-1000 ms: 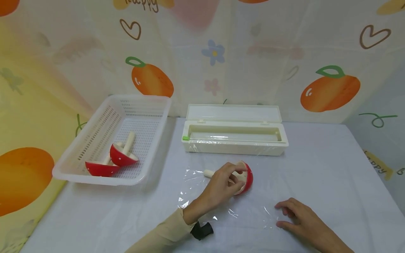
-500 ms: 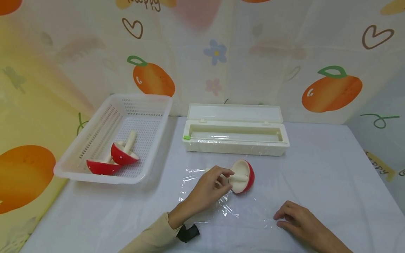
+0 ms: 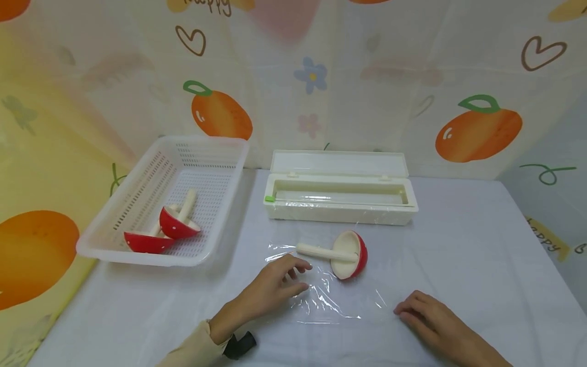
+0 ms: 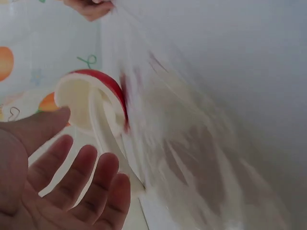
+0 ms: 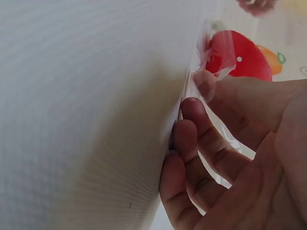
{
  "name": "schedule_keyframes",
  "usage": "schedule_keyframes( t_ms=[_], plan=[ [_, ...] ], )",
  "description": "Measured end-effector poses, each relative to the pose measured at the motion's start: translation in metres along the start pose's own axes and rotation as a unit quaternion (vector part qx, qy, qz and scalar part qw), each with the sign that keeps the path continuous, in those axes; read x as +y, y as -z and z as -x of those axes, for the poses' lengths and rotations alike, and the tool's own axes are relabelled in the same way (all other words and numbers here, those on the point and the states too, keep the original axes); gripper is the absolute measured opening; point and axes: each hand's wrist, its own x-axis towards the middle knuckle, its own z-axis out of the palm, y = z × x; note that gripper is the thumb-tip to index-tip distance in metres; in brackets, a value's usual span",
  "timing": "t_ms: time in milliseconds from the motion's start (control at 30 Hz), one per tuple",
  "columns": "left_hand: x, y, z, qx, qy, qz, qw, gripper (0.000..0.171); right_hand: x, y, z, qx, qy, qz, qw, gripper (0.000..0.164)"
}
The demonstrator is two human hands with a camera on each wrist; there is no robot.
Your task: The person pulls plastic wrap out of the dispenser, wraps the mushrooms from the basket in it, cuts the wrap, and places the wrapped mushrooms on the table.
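Note:
A toy mushroom (image 3: 346,254) with a red cap and cream stem lies on its side on a sheet of clear cling film (image 3: 326,303). My left hand (image 3: 270,285) is just left of and below the stem, fingers loosely bent and apart from it. The left wrist view shows that palm (image 4: 62,191) with nothing in it. At the film's right edge, my right hand (image 3: 433,321) pinches the film between thumb and finger. Seen from the right wrist, film (image 5: 223,55) runs from those fingertips in front of the red cap.
A white perforated basket (image 3: 220,224) at the left holds two more toy mushrooms (image 3: 176,224). Behind the film stands a cream cling-film dispenser box (image 3: 341,214) with its lid raised. A patterned cloth backdrop (image 3: 367,102) closes off the table's rear.
My left hand has let go of the mushroom and drawn back down and left, leaving it on the film. The right hand has shifted slightly at the film's edge.

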Motion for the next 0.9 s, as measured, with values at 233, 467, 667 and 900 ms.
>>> schedule_keyframes(
  t_ms=[233, 467, 667, 900],
  plan=[
    [-0.014, 0.014, 0.019, -0.070, -0.002, -0.039, 0.9968, 0.034, -0.006, -0.002, 0.001, 0.022, 0.002, 0.003, 1.000, 0.027],
    [-0.017, 0.029, 0.030, -0.151, 0.033, -0.096, 0.9833, 0.028, -0.002, 0.000, 0.004, -0.009, -0.001, 0.012, 1.000, 0.031],
    [-0.015, 0.037, 0.035, -0.190, 0.049, -0.141, 0.9704, 0.024, 0.004, -0.003, 0.003, 0.026, 0.061, 0.017, 0.998, 0.033],
    [-0.015, 0.037, 0.036, -0.176, 0.015, -0.170, 0.9696, 0.015, 0.002, 0.000, 0.001, 0.026, 0.038, -0.015, 0.999, 0.033]
  ],
)
